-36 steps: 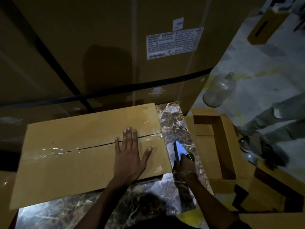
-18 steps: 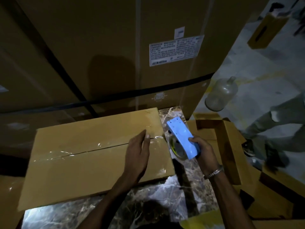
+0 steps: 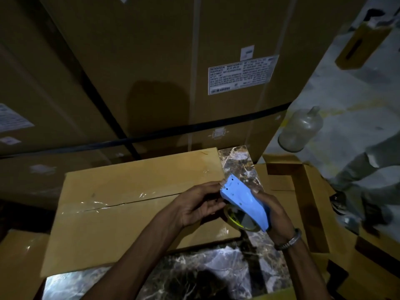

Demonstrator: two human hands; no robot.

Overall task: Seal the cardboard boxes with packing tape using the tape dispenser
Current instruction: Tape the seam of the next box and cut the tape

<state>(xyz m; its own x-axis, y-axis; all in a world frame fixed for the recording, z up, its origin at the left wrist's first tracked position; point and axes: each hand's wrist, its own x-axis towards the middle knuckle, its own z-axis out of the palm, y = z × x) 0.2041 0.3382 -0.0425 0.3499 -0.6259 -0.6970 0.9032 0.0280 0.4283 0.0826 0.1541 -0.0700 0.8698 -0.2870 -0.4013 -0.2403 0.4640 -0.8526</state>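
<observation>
Tape dispenser (image 3: 244, 204) — blue, with its roll showing underneath — is held above the right end of the cardboard box (image 3: 134, 204), between both hands. Right hand (image 3: 275, 215) grips its rear body; left hand (image 3: 199, 204) curls round its front end, fingertips at the toothed edge. Clear tape already runs along the box's centre seam. The box lies flat on a marble desk (image 3: 216, 276), below a large strapped carton (image 3: 173, 72).

Dim room — marble tabletop (image 3: 216, 276), concrete floor (image 3: 350, 87)
</observation>
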